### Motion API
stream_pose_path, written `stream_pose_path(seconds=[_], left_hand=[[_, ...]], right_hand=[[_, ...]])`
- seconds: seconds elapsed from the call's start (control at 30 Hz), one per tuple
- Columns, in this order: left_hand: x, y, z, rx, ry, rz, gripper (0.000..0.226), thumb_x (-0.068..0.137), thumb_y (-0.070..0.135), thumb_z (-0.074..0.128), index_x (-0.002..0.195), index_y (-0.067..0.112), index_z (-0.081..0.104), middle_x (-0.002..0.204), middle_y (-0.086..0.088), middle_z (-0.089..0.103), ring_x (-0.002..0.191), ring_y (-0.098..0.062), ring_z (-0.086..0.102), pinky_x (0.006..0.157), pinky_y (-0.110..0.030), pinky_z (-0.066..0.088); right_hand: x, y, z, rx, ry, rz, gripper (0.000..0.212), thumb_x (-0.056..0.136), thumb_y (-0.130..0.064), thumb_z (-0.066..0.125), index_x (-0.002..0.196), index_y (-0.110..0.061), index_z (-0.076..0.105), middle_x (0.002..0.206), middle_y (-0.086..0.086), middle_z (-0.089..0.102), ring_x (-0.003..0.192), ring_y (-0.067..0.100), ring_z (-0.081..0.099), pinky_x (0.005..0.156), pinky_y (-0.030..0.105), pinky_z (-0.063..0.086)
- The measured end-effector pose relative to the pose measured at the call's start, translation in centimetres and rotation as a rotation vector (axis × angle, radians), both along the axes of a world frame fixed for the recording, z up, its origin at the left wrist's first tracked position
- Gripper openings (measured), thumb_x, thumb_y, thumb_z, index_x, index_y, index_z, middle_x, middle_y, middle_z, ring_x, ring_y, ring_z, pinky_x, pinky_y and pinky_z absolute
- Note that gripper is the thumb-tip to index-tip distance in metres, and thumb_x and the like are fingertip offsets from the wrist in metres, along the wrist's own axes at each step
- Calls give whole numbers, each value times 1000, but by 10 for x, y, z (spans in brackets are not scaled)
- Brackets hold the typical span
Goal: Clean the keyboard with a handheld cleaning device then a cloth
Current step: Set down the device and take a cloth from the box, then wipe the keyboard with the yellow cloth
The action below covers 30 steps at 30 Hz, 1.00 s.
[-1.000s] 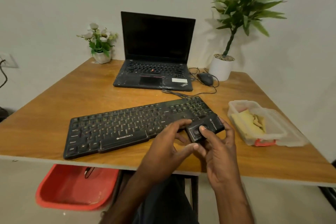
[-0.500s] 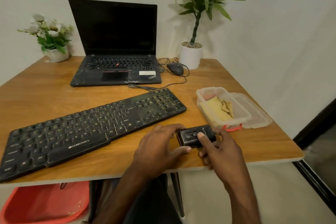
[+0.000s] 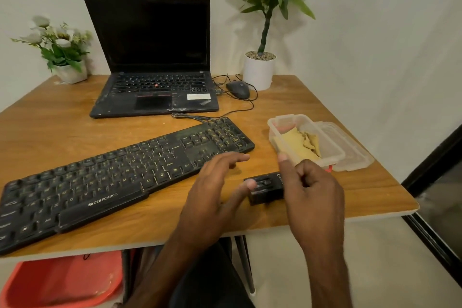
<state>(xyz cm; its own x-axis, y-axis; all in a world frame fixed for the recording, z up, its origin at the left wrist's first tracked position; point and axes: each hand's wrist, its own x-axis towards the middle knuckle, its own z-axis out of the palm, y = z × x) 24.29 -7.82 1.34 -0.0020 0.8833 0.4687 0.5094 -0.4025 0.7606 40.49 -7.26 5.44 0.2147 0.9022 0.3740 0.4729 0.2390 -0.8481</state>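
The black device (image 3: 266,189) sits in the gap between keyboard (image 3: 112,177) and container (image 3: 332,157).

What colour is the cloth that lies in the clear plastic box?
Pale yellow. The cloth shows best in the head view.

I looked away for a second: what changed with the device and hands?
The cleaning device went from over the keyboard's right end down onto the table. The right hand let go and lifted; the left hand opened beside it. Keyboard and cloth stayed put.
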Motion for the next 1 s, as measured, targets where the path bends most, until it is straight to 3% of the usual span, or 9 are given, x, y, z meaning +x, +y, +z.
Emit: stream_pose_path(seconds=[0.07,0.13,0.2,0.27,0.33,0.53,0.67,0.87,1.0], left_hand=[[6,-3,7,66,-155,-41,34,101,35,52,134,26,58,137,19,56,131,-6,51,95,-16,44],[10,-4,12,90,-131,-86,34,103,19,50,136,21,57,144,12,54,138,-7,46,105,-18,40],[8,2,16,96,75,-72,38,104,20,50,142,25,51,155,10,43,144,-1,34,114,-18,32],[-5,13,18,48,325,-4,46,104,27,51,148,33,39,162,17,26,144,8,22,115,-22,27],[-21,24,18,-21,479,52,52,103,34,52,151,37,32,163,20,16,141,7,19,113,-28,28],[-36,40,11,-108,693,71,50,104,35,47,152,29,35,163,8,23,148,-10,24,114,-26,18],[-36,42,7,-90,822,99,49,101,33,55,148,25,45,156,-1,40,142,-20,41,114,-38,33],[-45,42,8,-205,832,223,56,104,51,36,155,29,26,161,4,23,147,-13,23,120,-35,20],[-50,38,9,-215,888,273,55,103,52,31,152,29,32,155,3,34,141,-15,33,116,-38,26]], right_hand=[[-17,-1,-5,78,61,70,49,92,-25,68,55,-24,37,49,-2,36,47,12,34,49,39,39],[-22,1,-10,163,37,115,47,89,-2,66,59,-25,38,55,-3,36,51,13,36,51,45,43],[-13,9,-3,166,-7,156,33,87,4,64,73,-25,57,80,-4,50,74,11,53,67,41,52],[4,22,10,117,-125,138,25,89,-4,66,99,-27,67,111,-8,52,108,10,55,91,31,50],[28,43,22,114,-234,29,24,93,-11,63,111,-26,67,120,-7,56,115,12,53,96,27,43],[60,118,38,-263,-651,29,34,91,-27,69,123,-18,65,118,3,69,103,20,64,89,36,53],[43,139,28,-402,-908,120,43,84,-34,75,125,-23,63,119,2,68,100,19,63,85,35,55],[33,143,24,-334,-1204,132,39,88,-25,70,126,-20,62,120,4,65,99,21,64,83,36,56],[36,144,21,-254,-1087,65,25,88,-29,68,113,-24,71,109,2,71,89,20,66,77,35,56]])
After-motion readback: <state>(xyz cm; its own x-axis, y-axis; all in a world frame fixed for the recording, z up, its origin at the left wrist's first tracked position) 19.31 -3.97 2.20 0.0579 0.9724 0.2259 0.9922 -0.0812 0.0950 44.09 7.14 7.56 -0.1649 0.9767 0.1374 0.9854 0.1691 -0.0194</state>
